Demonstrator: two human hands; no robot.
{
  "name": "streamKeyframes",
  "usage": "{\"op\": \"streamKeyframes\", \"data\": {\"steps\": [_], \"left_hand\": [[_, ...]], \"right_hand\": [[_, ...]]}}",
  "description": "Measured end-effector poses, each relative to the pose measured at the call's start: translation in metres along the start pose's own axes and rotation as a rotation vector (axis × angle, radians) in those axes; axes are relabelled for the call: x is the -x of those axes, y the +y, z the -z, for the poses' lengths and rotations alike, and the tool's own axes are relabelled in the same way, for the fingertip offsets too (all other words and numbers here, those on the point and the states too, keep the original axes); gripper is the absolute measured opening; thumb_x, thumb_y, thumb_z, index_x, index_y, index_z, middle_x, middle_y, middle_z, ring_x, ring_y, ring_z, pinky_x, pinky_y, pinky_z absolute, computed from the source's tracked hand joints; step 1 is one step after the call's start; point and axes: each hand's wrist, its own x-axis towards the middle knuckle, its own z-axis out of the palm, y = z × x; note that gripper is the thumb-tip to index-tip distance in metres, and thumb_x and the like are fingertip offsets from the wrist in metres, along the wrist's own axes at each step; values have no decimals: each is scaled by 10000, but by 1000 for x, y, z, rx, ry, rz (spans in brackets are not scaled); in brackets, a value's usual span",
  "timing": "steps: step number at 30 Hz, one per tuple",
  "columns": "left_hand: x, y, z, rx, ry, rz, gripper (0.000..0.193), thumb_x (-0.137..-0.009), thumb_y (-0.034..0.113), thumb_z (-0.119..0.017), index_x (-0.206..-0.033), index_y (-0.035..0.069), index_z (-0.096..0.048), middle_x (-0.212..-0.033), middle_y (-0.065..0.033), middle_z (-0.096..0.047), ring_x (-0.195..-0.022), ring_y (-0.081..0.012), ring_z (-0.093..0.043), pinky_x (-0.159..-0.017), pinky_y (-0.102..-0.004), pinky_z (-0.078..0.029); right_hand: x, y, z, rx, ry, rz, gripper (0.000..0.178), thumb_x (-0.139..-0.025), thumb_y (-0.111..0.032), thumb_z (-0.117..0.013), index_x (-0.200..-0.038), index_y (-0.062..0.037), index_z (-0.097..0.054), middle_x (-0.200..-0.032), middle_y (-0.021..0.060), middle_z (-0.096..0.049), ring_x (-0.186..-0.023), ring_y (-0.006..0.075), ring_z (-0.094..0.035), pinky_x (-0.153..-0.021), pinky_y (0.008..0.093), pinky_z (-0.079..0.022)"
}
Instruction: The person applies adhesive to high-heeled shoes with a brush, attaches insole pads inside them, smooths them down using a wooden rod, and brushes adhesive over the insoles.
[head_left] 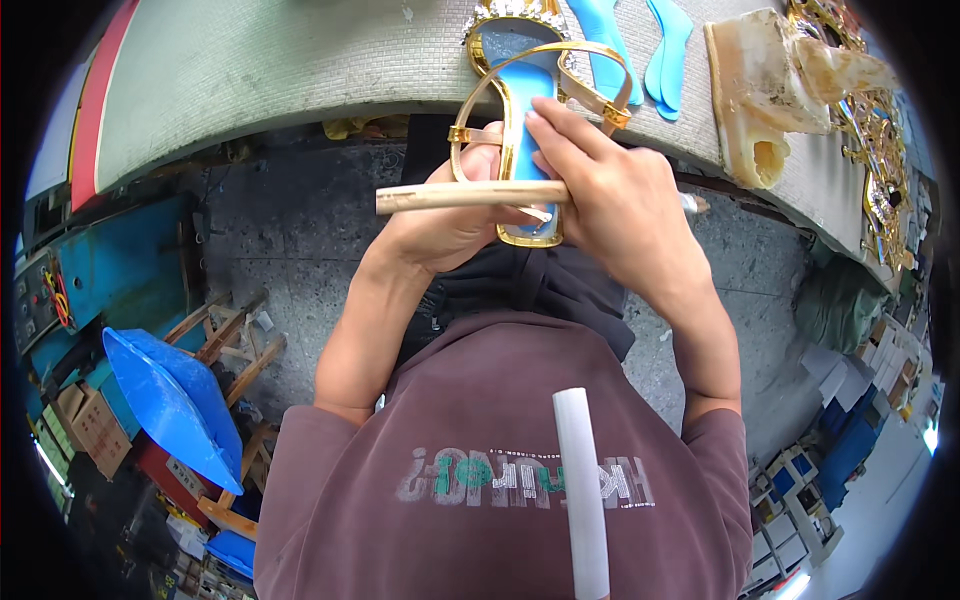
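Observation:
A gold strappy sandal (pixel 508 130) with a light blue insole and a jewelled toe band is held up at the bench's near edge, its toe pointing away. My left hand (pixel 440 220) grips it from the left around the heel end, the thumb by the ankle strap. My right hand (pixel 625 200) lays its fingertips on the insole. Tucked in that same hand is a wooden stick (pixel 470 196), crossing level over the heel. A small pale tip shows beyond the hand's right side, probably the stick's other end.
Light blue insoles (pixel 668 60) lie on the woven-topped bench (pixel 280 70), right of the sandal. Further right are a yellowish translucent block (pixel 760 90) and a pile of gold straps (pixel 885 190). A blue basin (pixel 175 400) stands lower left. A white tube (pixel 580 480) overlaps my shirt.

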Motion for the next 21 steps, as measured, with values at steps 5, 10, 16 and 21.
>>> {"op": "streamKeyframes", "data": {"steps": [5,10,16,21], "left_hand": [[-4,11,-8,16,5,58,534,-824,-140,-621,-1305,17,-451,-1172,-117,-611,-1079,-200,-649,-879,-324,-587],[-4,14,-13,12,-8,59,522,-798,-160,-629,-1282,-40,-476,-1140,-166,-639,-1019,-259,-684,-878,-392,-607],[-5,15,-15,-62,36,94,551,-783,-175,-622,-1295,-40,-470,-1135,-164,-639,-1008,-257,-684,-882,-385,-605],[-1,25,-22,-41,113,81,568,-752,-190,-628,-1277,-29,-480,-1101,-149,-641,-987,-244,-684,-879,-432,-603]], "right_hand": [[-17,14,8,-65,-157,6,533,-801,-103,-664,-1299,47,-545,-1355,211,-558,-1049,384,-639,-918,442,-519],[-22,12,12,-77,-204,-3,540,-800,-82,-643,-1314,43,-537,-1364,210,-552,-1137,383,-598,-968,451,-492],[-24,19,12,-135,-192,3,525,-803,-58,-626,-1313,35,-547,-1362,206,-555,-1147,378,-596,-974,455,-489],[0,30,69,-462,-144,86,466,-850,-187,-570,-1256,42,-589,-1155,200,-649,-949,327,-649,-815,378,-522]]}}
